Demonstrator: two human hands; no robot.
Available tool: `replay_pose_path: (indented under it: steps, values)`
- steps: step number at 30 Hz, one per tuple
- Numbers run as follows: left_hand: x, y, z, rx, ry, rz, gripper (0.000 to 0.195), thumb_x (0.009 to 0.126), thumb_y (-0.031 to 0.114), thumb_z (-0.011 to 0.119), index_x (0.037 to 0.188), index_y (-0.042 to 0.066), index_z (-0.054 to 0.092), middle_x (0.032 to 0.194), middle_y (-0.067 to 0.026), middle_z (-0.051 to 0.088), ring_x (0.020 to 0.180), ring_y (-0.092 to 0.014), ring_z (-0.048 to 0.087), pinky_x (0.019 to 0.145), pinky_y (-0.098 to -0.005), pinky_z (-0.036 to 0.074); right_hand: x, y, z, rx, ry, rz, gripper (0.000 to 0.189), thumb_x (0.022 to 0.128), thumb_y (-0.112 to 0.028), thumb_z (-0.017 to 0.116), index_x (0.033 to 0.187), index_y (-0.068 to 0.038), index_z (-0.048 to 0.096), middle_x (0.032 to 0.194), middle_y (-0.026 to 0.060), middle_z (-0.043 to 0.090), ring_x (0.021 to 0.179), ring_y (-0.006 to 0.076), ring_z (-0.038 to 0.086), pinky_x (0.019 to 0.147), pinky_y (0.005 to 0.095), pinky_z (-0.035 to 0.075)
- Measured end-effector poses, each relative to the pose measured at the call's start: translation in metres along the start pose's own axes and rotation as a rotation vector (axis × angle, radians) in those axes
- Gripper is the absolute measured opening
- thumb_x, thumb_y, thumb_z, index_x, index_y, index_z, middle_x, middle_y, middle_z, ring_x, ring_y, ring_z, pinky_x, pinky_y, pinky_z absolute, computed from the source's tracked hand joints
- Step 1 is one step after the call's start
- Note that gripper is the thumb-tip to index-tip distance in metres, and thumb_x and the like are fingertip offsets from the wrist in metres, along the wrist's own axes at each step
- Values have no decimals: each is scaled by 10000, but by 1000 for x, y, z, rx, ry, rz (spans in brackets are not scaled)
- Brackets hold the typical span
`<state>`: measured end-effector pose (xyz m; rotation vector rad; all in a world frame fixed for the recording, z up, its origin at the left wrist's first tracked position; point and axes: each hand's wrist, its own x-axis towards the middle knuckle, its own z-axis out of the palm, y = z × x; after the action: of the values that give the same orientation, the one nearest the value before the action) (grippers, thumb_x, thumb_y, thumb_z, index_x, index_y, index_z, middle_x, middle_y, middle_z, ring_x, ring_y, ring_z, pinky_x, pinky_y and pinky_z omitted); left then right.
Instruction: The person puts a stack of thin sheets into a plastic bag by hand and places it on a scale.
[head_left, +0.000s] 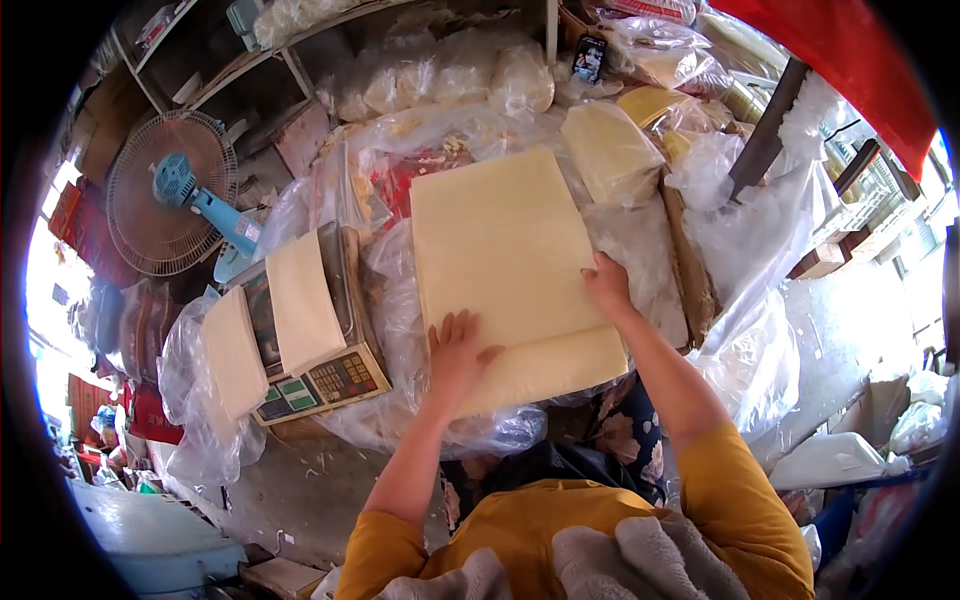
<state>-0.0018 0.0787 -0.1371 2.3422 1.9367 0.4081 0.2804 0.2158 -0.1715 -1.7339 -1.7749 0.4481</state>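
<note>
A large pale-yellow sheet (495, 232), which seems to top a stack, lies on plastic film before me. Its near end forms a band (555, 364) that looks folded over, with a crease across the sheet. My left hand (457, 356) rests palm down on the sheet's near left part, fingers spread and slightly blurred. At the right edge my right hand (609, 289) has curled fingers, with the thumb against the sheet; its fingertips are partly hidden. To the left, folded pale sheets (304, 300) lie across a digital scale (349, 375), and another folded bundle (234, 352) sits at its left side.
Behind the sheet stands a bagged yellow stack (611, 154), with a phone (589, 58) propped farther back. A blue fan (176, 184) is at the left. Clear bags (450, 79) line the back. Loose plastic film (757, 367) hangs at the right, beside a cardboard edge (686, 277).
</note>
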Motion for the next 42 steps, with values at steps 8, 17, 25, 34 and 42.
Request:
replay_pose_path:
  steps: [8, 17, 25, 34, 42]
  values:
    - [-9, 0, 24, 40, -31, -3, 692, 821, 427, 589, 1353, 39, 378, 1449, -162, 285, 1361, -340, 218, 1073, -588, 148, -55, -8, 20, -260, 124, -508, 508, 844, -240, 578, 1301, -65, 439, 1363, 169, 400, 1251, 356, 368, 1020, 489, 303]
    - [-12, -18, -56, -93, -163, -83, 459, 725, 152, 643, 1151, 23, 527, 1119, -171, 578, 1035, -327, 554, 930, -400, 422, -95, -89, 8, -286, -175, -621, 445, 877, -204, 518, 1302, -86, 452, 1374, 153, 400, 1296, 320, 343, 1018, 552, 282]
    - [-19, -16, -34, -1125, 677, -480, 618, 777, 24, 644, 1323, 11, 355, 1271, -162, 486, 1203, -258, 462, 1023, -330, 344, -95, -168, -78, 111, 9, -1048, 498, 653, 46, 560, 1138, -66, 567, 1074, 117, 619, 1040, 306, 571, 941, 467, 415]
    - [-60, -37, -2, -687, 197, 31, 345, 736, 110, 698, 1054, 37, 587, 861, -114, 679, 985, -286, 624, 980, -379, 381, -127, -31, -43, 691, -553, -32, 264, 785, -97, 647, 1035, -25, 607, 906, 108, 645, 839, 212, 613, 775, 312, 477]
    - [-16, -13, 6, -88, 284, 22, 713, 702, 340, 746, 1305, 86, 461, 1404, -161, 339, 1271, -389, 335, 1011, -492, 307, -91, -51, -30, 191, -358, 142, 416, 818, -243, 623, 1150, -8, 538, 964, 151, 627, 905, 245, 603, 795, 331, 466]
